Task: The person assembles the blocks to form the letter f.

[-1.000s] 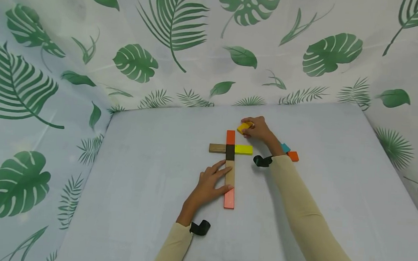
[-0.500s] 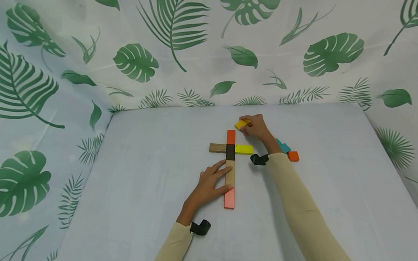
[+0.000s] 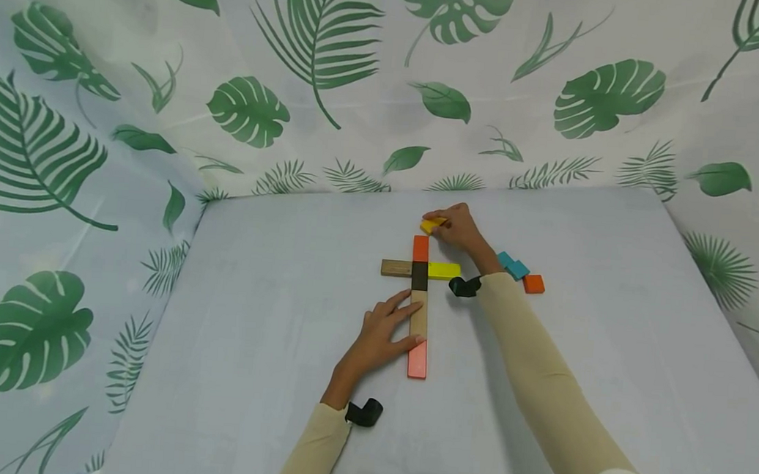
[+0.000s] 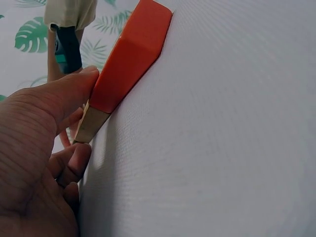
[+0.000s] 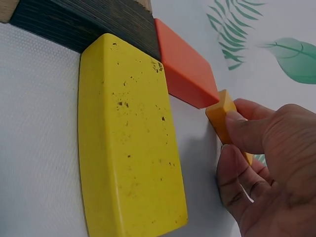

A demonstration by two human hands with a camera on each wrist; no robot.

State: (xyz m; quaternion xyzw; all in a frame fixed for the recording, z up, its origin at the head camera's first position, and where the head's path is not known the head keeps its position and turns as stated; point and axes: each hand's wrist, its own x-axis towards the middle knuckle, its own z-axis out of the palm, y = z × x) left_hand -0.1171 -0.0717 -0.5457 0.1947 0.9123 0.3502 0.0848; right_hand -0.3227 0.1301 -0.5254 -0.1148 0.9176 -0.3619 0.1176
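Note:
In the head view, wooden blocks lie in a cross: a dark block (image 3: 419,276) in the middle, a brown block (image 3: 396,268) left, a bright yellow block (image 3: 444,272) right, an orange-red block (image 3: 421,248) above. Below it run a tan block (image 3: 419,324) and a salmon-red block (image 3: 417,361). My left hand (image 3: 378,334) rests its fingertips on the tan block, thumb near the joint with the salmon-red one. My right hand (image 3: 459,229) pinches an orange-yellow block (image 5: 219,112) between thumb and fingers, its end right at the far corner of the orange-red block.
Two blue blocks (image 3: 515,268) and a small orange block (image 3: 534,284) lie to the right, by the right forearm. A white cloth surface (image 3: 266,346) spreads beneath everything. A leaf-printed curtain (image 3: 364,82) rises behind and at both sides.
My right hand has moved left with the orange-yellow block, toward the far end of the orange-red block. More of the blue blocks shows now. The left hand stays put.

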